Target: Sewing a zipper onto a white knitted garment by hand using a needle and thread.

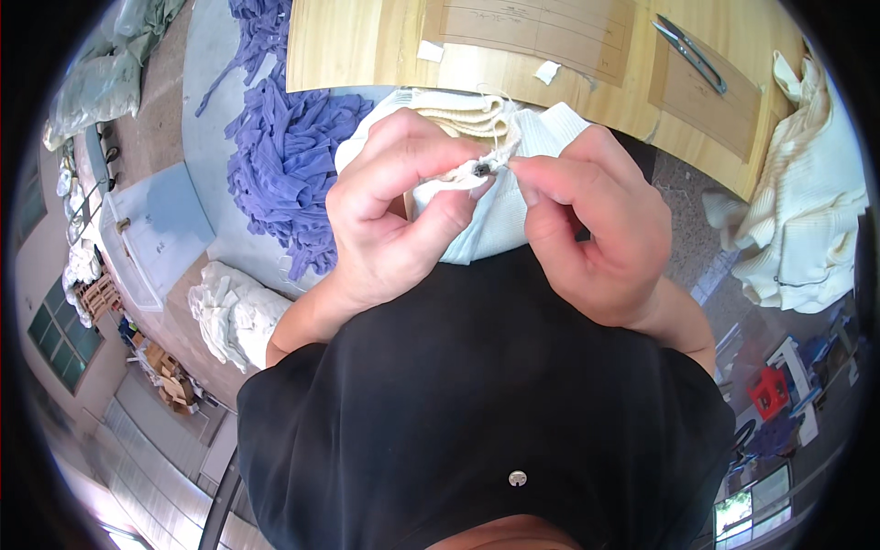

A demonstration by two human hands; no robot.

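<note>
A white knit fabric piece [500, 225] lies bunched in front of my chest, its cream folded edge [454, 112] toward the table. My left hand [394, 197] pinches the fabric between thumb and fingers. A small dark round piece [481, 169] shows at that pinch, too small to name. Loose pale thread [500, 128] loops up from the fabric just above it. Close beside, my right hand [600, 225] is closed, thumb against forefinger, at the fabric's edge. Whatever sits between those right fingertips is too small to make out.
Beyond my hands is a wooden table [357, 46] with brown paper patterns [532, 37], white scraps and thread snips [692, 57]. Purple fabric strips [284, 174] are heaped at left. Cream knit garments [807, 202] hang at right. A white bundle [236, 312] lies by my left elbow.
</note>
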